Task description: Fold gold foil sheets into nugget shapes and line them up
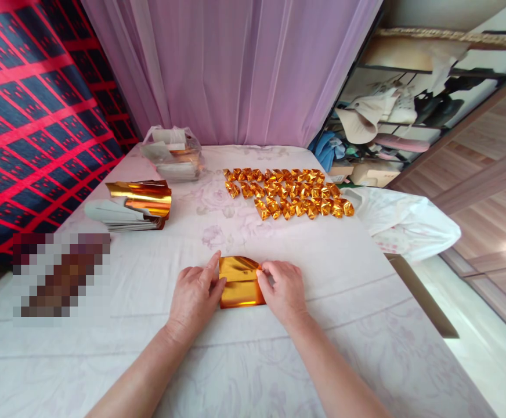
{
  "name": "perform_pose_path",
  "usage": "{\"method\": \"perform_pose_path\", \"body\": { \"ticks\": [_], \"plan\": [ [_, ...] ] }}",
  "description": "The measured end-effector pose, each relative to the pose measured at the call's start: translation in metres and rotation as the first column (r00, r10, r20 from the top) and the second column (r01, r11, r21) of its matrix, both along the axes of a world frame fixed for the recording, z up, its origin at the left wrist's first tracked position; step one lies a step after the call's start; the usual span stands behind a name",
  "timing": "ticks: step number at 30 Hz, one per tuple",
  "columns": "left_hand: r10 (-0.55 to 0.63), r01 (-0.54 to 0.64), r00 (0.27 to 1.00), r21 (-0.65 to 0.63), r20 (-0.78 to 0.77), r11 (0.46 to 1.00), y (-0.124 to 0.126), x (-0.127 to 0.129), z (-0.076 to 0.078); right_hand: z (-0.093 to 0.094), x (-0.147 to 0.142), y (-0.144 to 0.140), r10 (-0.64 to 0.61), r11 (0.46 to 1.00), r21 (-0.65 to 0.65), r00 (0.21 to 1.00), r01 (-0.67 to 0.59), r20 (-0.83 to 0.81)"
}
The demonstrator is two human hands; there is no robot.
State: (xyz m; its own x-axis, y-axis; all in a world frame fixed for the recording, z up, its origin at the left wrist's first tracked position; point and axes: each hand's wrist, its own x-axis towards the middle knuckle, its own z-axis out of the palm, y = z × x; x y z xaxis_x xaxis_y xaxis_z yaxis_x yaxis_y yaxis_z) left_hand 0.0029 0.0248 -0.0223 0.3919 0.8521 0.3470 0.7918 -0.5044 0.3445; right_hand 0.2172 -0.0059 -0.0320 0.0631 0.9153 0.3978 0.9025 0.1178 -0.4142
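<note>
2 hands, 1 gold sheet, approx 40 folded gold pcs, 2 sheet stacks, 1 white bag.

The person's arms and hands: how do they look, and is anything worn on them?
Both forearms are bare up to the picture's lower edge; no sleeve shows. The left hand and the right hand wear no gloves. I see no ring, watch or bracelet on them. The fingernails are short and unpainted, as far as I can tell.
</note>
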Motion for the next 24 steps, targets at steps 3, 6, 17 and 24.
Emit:
{"method": "perform_pose_path", "body": {
  "ticks": [3, 6, 17, 24],
  "plan": [
    [0.008, -0.009, 0.999, -0.022, -0.037, 1.0, -0.0001, 0.0013, 0.0021, -0.0002, -0.0004, 0.0003, -0.011, 1.0, -0.012, 0.999, 0.011, 0.031],
    [0.02, -0.024, 0.997, -0.054, -0.071, 0.998, 0.0003, 0.0017, 0.0029, -0.0009, -0.0006, 0.0006, -0.023, 1.0, -0.02, 0.998, 0.024, 0.053],
    [-0.135, 0.136, 0.99, 0.031, -0.036, 0.99, -0.0001, 0.002, 0.0068, -0.0008, -0.0019, 0.0017, -0.056, 0.998, -0.017, 0.995, 0.058, 0.08],
    [-0.303, 0.3, 0.952, -0.052, -0.052, 0.952, 0.0034, -0.0061, 0.0031, -0.0055, -0.0021, 0.003, -0.079, 0.997, 0.019, 0.997, 0.08, -0.015]
  ]
}}
